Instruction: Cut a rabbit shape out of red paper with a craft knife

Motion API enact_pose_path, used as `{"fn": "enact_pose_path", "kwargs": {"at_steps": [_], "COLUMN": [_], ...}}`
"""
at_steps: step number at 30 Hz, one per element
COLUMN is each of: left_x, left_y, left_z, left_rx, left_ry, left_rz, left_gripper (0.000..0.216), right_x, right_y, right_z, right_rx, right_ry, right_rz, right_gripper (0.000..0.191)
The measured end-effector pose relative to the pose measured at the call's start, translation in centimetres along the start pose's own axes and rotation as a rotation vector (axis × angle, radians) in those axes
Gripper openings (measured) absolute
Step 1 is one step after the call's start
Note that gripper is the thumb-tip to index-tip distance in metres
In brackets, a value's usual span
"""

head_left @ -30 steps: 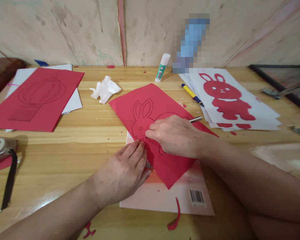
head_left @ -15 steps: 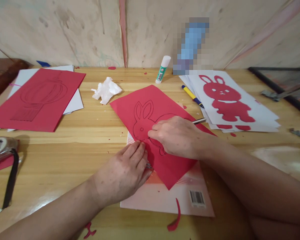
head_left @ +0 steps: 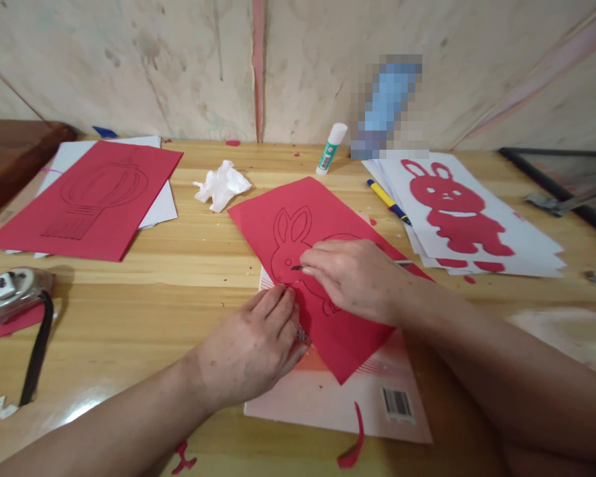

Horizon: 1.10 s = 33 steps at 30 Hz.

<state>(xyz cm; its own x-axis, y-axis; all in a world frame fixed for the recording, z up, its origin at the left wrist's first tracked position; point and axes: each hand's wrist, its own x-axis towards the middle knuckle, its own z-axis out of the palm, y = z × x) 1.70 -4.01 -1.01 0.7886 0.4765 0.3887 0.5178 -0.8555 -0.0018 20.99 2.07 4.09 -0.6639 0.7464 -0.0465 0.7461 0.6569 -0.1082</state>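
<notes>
The left hand (head_left: pixel 253 348) lays its fingers together on the left edge of the red paper (head_left: pixel 347 348); whether it grips, I cannot tell. Just beyond, the knife (head_left: pixel 297 268) points left over the rabbit drawing (head_left: pixel 284 253), pinched by the right hand (head_left: pixel 360 275).

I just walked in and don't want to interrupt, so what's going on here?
A person's right hand holds a slim tool, its dark tip at the face of a rabbit outlined on a red sheet; whether it touches is hard to tell. The left hand rests at the sheet's near-left edge. A barcoded booklet lies underneath. Off to the right, a red rabbit figure lies on white sheets.
</notes>
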Motion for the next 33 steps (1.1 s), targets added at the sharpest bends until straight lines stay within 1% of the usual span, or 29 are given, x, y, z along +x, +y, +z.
{"fn": "enact_pose_path", "kwargs": {"at_steps": [5, 13, 20, 24, 29, 33], "left_x": [-0.1, -0.3, -0.1, -0.1, 0.0, 0.0], "left_y": [0.2, 0.3, 0.4, 0.4, 0.5, 0.4], "left_z": [0.0, 0.2, 0.0, 0.0, -0.1, 0.0], "left_rx": [0.012, 0.075, 0.086, 0.086, 0.086, 0.088], "left_ry": [-0.029, 0.034, 0.066, 0.073, 0.082, 0.072], "left_rz": [-0.036, -0.03, -0.036, -0.037, -0.031, -0.027], "left_gripper": [0.032, 0.037, 0.036, 0.034, 0.031, 0.029], "right_x": [0.2, 0.3, 0.0, -0.1, 0.1, 0.2], "right_y": [-0.9, -2.2, -2.3, -2.4, -2.4, -2.5], "right_z": [0.5, 0.8, 0.6, 0.7, 1.1, 1.1], "right_rx": [0.08, 0.098, 0.04, -0.013, 0.005, 0.007], "right_ry": [-0.06, -0.112, -0.042, -0.068, -0.089, -0.093], "right_rz": [0.048, 0.162, 0.092, 0.076, 0.043, 0.054], "right_gripper": [0.017, 0.011, 0.016, 0.017, 0.016, 0.016]}}
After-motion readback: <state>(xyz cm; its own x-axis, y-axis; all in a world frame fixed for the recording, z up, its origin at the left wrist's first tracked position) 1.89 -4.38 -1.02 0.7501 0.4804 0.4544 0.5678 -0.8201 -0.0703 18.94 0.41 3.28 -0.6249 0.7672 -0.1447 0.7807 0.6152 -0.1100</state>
